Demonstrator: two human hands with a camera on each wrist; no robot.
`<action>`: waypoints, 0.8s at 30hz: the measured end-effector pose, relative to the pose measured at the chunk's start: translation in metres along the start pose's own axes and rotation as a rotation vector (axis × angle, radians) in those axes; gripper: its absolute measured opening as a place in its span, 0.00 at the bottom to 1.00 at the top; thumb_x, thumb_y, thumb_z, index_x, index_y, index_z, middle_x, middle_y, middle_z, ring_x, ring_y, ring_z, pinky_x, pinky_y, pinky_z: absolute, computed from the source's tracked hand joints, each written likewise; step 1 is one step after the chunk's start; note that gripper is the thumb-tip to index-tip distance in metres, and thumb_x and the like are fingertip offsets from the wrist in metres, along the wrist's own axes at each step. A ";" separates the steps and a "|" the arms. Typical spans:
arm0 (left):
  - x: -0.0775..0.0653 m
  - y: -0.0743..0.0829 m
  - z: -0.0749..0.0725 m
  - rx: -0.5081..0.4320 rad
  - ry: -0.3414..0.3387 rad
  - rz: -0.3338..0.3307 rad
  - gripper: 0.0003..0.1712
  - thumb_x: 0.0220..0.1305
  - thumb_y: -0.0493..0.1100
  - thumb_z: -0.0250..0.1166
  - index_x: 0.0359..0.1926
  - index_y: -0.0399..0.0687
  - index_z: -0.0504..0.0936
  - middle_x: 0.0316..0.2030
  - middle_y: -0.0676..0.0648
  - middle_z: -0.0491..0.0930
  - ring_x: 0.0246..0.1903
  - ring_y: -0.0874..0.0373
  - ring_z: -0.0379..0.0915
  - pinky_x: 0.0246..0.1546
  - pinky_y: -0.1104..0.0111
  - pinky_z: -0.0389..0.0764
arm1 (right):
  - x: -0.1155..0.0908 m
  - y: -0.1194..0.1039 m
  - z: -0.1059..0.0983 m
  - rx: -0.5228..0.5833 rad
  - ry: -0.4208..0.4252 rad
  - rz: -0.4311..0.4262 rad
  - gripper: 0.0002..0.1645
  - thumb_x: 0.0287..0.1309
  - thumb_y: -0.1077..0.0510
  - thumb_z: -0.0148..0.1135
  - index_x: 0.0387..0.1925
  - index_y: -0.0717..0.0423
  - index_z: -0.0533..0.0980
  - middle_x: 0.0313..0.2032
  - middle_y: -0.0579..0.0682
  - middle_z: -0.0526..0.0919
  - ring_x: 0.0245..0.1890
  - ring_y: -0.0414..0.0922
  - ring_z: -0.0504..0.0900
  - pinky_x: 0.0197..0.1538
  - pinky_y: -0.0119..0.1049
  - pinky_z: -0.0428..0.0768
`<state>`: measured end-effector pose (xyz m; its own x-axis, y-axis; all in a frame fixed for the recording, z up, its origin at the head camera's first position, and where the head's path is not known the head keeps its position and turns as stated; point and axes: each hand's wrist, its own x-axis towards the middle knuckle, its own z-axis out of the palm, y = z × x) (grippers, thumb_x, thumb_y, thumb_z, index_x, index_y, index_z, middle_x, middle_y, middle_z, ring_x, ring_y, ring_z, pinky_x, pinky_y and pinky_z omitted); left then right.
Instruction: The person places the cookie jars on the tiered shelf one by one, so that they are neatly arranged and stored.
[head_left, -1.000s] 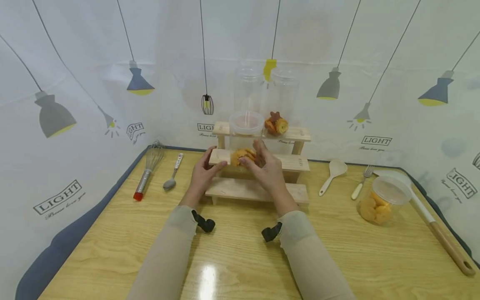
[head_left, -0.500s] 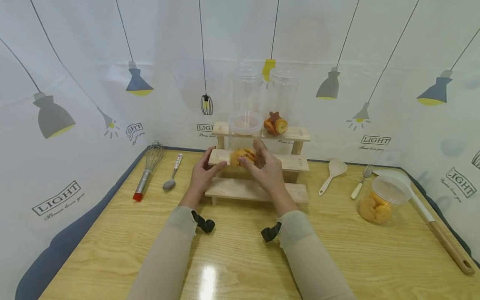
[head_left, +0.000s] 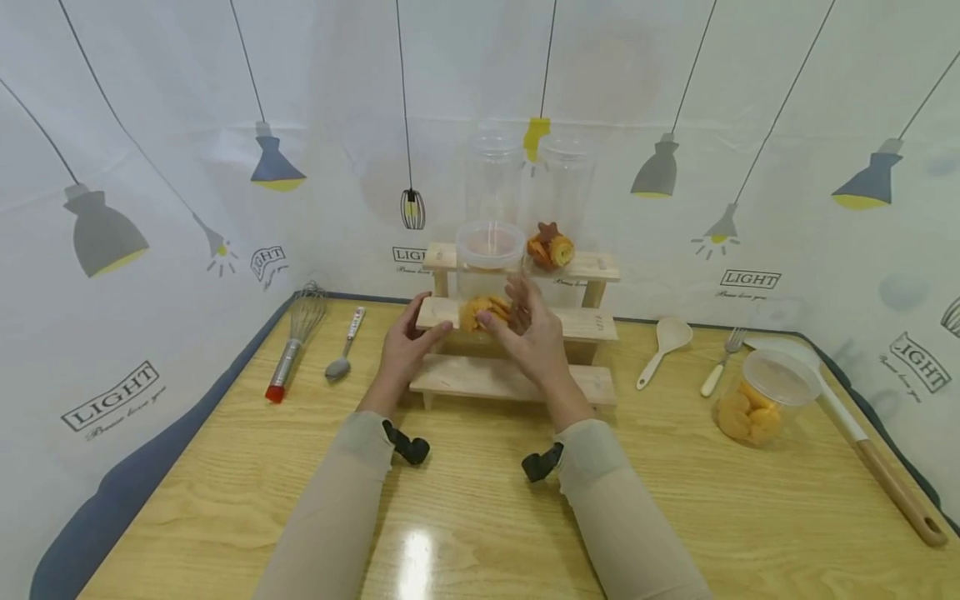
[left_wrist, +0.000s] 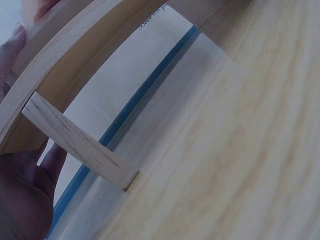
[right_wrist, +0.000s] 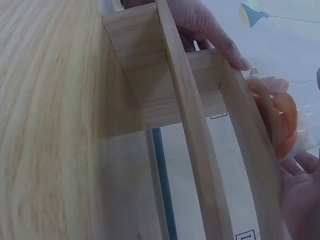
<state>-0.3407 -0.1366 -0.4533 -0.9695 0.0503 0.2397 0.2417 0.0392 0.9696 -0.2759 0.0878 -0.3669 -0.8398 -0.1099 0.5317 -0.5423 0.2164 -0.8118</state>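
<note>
My left hand [head_left: 402,350] grips the left end of the middle step of a three-step wooden stand [head_left: 592,323], thumb on top, fingers behind. On that step stands a clear jar [head_left: 491,246] with a whitish lid and orange-yellow cookies at its bottom. Around its right side lies my right hand [head_left: 536,337], thumb across its front and fingers along its side. In the right wrist view the cookie jar [right_wrist: 285,117] shows with my right fingertips [right_wrist: 295,167] close to its base. The left wrist view shows the left hand [left_wrist: 22,195] below the step board.
On the top step stand two more clear jars, the right jar [head_left: 551,246] holding cookies. Utensils lie around: a whisk [head_left: 294,342], a spoon [head_left: 341,365], a rice paddle [head_left: 667,342], a fork [head_left: 723,365] and a long spatula [head_left: 862,429]. Another cookie jar [head_left: 757,408] stands at right.
My right fingers have spread slightly beside the jar. The left hand, the stand and the jars keep their places.
</note>
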 end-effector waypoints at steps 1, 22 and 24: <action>-0.001 0.005 0.000 0.001 -0.007 -0.007 0.43 0.61 0.55 0.74 0.74 0.62 0.65 0.63 0.47 0.76 0.46 0.54 0.78 0.45 0.63 0.80 | 0.001 0.005 0.000 -0.003 0.004 -0.008 0.53 0.62 0.58 0.71 0.79 0.55 0.51 0.70 0.61 0.68 0.69 0.59 0.68 0.66 0.52 0.69; -0.010 0.025 -0.001 -0.037 -0.041 -0.063 0.43 0.64 0.47 0.72 0.76 0.56 0.63 0.62 0.45 0.76 0.43 0.58 0.77 0.53 0.46 0.75 | -0.015 0.003 -0.059 -0.314 -0.069 -0.145 0.53 0.65 0.39 0.65 0.81 0.37 0.46 0.77 0.45 0.56 0.75 0.50 0.57 0.70 0.59 0.59; -0.010 0.026 -0.001 -0.038 -0.041 -0.056 0.44 0.64 0.47 0.73 0.76 0.54 0.63 0.63 0.44 0.75 0.43 0.57 0.77 0.53 0.45 0.75 | -0.019 -0.001 -0.070 -0.349 -0.087 -0.191 0.53 0.65 0.39 0.65 0.81 0.38 0.45 0.78 0.47 0.54 0.75 0.51 0.56 0.71 0.59 0.59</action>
<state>-0.3247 -0.1369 -0.4308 -0.9788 0.0903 0.1839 0.1851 0.0052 0.9827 -0.2575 0.1579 -0.3599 -0.7320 -0.2584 0.6304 -0.6599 0.4988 -0.5619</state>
